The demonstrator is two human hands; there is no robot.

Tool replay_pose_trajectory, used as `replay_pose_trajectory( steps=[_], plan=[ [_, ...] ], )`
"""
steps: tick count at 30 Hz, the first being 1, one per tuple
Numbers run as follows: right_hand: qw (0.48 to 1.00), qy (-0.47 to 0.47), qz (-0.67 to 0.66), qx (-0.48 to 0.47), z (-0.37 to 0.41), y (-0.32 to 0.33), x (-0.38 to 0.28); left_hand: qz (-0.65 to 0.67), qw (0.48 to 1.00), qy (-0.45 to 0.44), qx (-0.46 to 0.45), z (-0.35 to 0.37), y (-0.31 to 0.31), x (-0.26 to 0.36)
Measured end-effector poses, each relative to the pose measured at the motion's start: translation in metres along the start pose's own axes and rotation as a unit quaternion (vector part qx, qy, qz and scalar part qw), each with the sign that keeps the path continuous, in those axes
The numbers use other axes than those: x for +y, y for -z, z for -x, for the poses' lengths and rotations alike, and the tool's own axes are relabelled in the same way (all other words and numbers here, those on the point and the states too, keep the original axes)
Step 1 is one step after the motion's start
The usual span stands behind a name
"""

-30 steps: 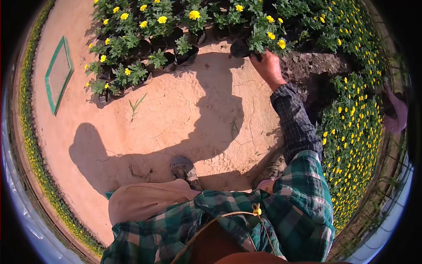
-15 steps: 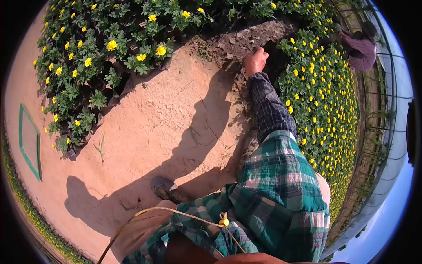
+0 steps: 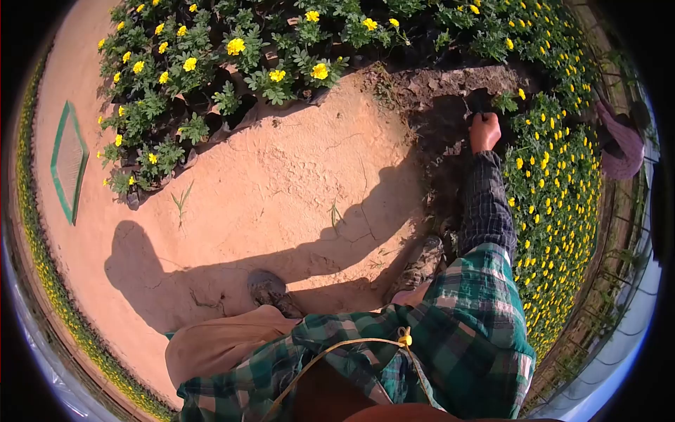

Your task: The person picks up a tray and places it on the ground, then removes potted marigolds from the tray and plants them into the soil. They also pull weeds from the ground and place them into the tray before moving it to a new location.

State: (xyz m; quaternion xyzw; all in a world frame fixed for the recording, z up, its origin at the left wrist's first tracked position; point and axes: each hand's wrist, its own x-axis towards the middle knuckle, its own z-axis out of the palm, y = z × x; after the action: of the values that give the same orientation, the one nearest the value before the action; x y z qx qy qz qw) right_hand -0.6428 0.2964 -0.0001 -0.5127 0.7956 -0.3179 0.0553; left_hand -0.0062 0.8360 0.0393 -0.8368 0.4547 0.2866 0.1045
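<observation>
My right hand reaches out at the left edge of a dense bed of yellow marigolds. Its fingers are curled closed against a dark, shaded patch; what they grip, if anything, is hidden there. Just beyond the knuckles shows a black shape that looks like a plastic plant pot or bag. Beside it stands a small marigold plant with a yellow bloom. Broken dark soil lies around the hand. My left hand is out of view.
Marigolds in black pots fill the upper left. Bare, cracked ground lies before my shoes, under my shadow. A green-framed panel lies at far left. Another person bends beyond the bed at right.
The view has swung, so the scene sits farther right and lower. My right hand stays closed and remains by the bed's edge; the small marigold beside it shows more clearly.
</observation>
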Motion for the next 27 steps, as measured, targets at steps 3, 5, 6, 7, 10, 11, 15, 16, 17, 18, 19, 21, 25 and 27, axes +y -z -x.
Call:
replay_pose_trajectory(
  steps=[3,5,6,7,10,11,15,16,17,18,19,21,25,27],
  plan=[
    [0.993,0.050,-0.034,-0.098,0.047,0.012,-0.100,0.012,1.000,0.019,-0.014,0.014,-0.004,-0.003],
    [0.976,0.153,-0.044,-0.150,0.073,0.009,-0.156,0.023,0.999,0.034,-0.023,0.027,-0.007,-0.006],
    [0.965,0.191,-0.055,-0.170,0.084,-0.001,-0.174,0.030,0.998,0.039,-0.025,0.030,-0.008,-0.006],
    [0.953,0.228,-0.065,-0.189,0.091,-0.011,-0.191,0.037,0.998,0.044,-0.027,0.033,-0.010,-0.006],
    [0.919,0.338,-0.035,-0.201,0.107,-0.056,-0.214,0.061,0.996,0.052,-0.032,0.035,-0.012,0.002],
    [0.907,0.359,-0.020,-0.218,0.112,-0.067,-0.215,0.067,0.996,0.057,-0.030,0.035,-0.010,0.008],
    [0.938,0.267,-0.045,-0.217,0.126,-0.051,-0.231,0.348,0.936,0.044,0.037,0.019,0.041,0.058],
    [0.940,0.264,-0.046,-0.209,0.134,-0.036,-0.239,0.473,0.881,0.028,0.016,0.009,0.045,0.063],
    [0.934,0.265,-0.045,-0.237,0.145,-0.027,-0.245,0.537,0.841,0.055,-0.014,0.003,0.047,0.067],
    [0.917,0.300,-0.059,-0.256,0.161,-0.018,-0.253,0.604,0.792,0.075,-0.059,-0.004,0.058,0.077],
    [0.909,0.298,-0.072,-0.283,0.184,-0.010,-0.262,0.685,0.718,0.091,-0.083,-0.007,0.066,0.089],
    [0.845,0.355,-0.122,-0.380,0.234,0.007,-0.288,0.764,0.629,0.017,-0.142,-0.022,0.061,0.100],
    [0.691,0.457,-0.212,-0.519,0.356,0.031,-0.326,0.832,0.525,0.067,-0.169,-0.013,0.084,0.122],
    [0.551,0.534,-0.271,-0.581,0.410,0.042,-0.343,0.901,0.388,-0.008,-0.196,-0.005,0.074,0.112]
  ],
)
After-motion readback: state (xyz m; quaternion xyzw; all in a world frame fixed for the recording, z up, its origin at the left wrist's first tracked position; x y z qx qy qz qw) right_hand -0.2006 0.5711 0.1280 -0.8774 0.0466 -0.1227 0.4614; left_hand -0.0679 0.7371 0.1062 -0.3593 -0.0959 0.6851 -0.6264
